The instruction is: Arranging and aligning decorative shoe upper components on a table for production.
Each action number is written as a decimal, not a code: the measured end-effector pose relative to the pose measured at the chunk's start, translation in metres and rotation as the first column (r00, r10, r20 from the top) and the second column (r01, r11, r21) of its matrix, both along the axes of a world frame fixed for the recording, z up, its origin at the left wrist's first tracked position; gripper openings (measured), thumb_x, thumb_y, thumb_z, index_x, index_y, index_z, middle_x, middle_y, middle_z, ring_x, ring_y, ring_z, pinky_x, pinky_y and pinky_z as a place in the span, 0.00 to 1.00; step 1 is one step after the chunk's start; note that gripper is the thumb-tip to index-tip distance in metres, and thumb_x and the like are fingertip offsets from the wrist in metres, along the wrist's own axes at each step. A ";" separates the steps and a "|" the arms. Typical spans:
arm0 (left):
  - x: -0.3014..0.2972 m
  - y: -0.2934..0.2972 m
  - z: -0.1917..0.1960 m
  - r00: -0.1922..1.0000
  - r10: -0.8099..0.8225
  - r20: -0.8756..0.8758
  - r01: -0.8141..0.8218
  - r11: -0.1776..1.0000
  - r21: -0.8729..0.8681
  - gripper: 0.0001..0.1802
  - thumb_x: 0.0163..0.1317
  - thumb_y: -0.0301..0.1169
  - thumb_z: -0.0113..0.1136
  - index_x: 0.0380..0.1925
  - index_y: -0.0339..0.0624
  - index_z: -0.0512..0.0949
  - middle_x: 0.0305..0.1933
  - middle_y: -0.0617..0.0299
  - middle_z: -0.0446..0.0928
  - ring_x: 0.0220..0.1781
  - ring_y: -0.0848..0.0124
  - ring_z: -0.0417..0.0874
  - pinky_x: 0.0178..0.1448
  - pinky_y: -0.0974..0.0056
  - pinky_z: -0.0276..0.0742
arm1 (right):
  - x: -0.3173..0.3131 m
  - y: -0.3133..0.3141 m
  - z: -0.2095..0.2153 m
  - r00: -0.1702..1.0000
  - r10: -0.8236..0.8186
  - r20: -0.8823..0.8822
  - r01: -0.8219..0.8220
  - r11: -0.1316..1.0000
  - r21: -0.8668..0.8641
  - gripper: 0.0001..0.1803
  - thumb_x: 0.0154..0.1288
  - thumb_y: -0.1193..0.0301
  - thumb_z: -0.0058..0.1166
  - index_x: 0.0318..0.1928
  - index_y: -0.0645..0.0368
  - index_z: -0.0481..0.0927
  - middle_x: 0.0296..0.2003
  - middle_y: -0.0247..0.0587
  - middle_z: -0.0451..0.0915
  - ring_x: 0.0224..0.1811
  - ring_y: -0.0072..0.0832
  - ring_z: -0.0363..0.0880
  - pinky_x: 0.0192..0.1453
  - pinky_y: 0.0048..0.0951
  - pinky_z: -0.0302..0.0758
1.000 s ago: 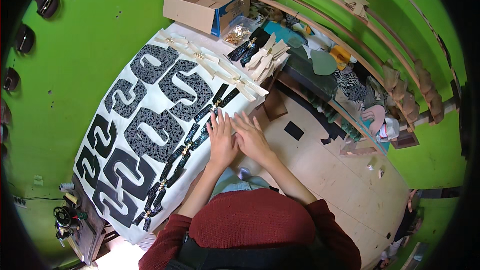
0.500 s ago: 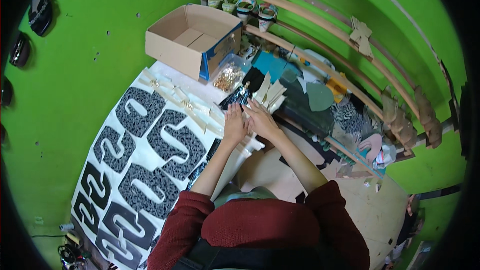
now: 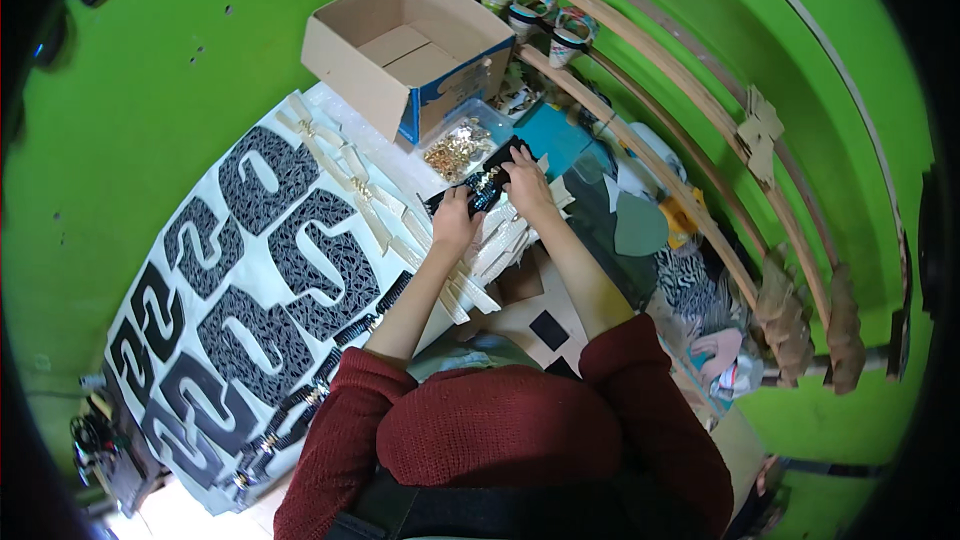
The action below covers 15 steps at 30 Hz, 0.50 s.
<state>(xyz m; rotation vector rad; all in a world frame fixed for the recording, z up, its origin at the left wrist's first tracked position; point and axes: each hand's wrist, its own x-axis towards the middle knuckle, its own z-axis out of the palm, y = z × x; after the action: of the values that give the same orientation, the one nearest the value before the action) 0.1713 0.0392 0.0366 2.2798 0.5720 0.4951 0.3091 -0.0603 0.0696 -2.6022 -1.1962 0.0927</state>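
Near the far edge of the bench, both hands meet on a black strap with gold studs. Left hand pinches its near end; right hand pinches the far end. Just beyond lies a tray of gold bits, beside an open cardboard box. Black patterned cutouts cover the white sheet at left.

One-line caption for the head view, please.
Both hands, left hand and right hand, hold a black strap with gold trim over a cluttered worktable.
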 end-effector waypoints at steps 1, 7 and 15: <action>0.003 0.000 0.000 0.999 0.019 -0.042 -0.020 0.999 -0.026 0.28 0.45 0.32 0.69 0.48 0.39 0.72 0.43 0.49 0.77 0.46 0.51 0.79 0.48 0.53 0.76 | 0.003 -0.002 0.000 0.995 0.054 0.079 -0.059 0.996 0.069 0.17 0.51 0.76 0.61 0.45 0.58 0.79 0.62 0.45 0.67 0.69 0.41 0.56 0.71 0.42 0.56; -0.006 -0.004 0.005 0.973 0.101 -0.207 -0.100 0.995 0.014 0.37 0.45 0.39 0.69 0.55 0.41 0.67 0.41 0.52 0.82 0.46 0.57 0.81 0.50 0.54 0.74 | 0.013 -0.008 0.031 0.972 0.237 0.002 -0.234 0.958 0.164 0.13 0.50 0.77 0.61 0.39 0.59 0.80 0.52 0.45 0.75 0.60 0.41 0.69 0.65 0.41 0.62; -0.023 -0.019 0.022 0.844 0.362 0.395 0.090 0.630 -0.771 0.54 0.58 0.31 0.65 0.69 0.35 0.32 0.49 0.42 0.76 0.48 0.65 0.79 0.53 0.67 0.74 | -0.010 -0.004 0.049 0.891 0.453 0.026 -0.351 0.654 0.670 0.16 0.51 0.83 0.55 0.43 0.60 0.80 0.40 0.45 0.79 0.45 0.41 0.76 0.50 0.35 0.72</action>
<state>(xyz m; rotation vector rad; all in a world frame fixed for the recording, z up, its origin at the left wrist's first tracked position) 0.1487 0.0204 0.0582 1.1920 0.5408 0.7432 0.2991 -0.0640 0.1185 -1.6536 -1.4145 -0.0522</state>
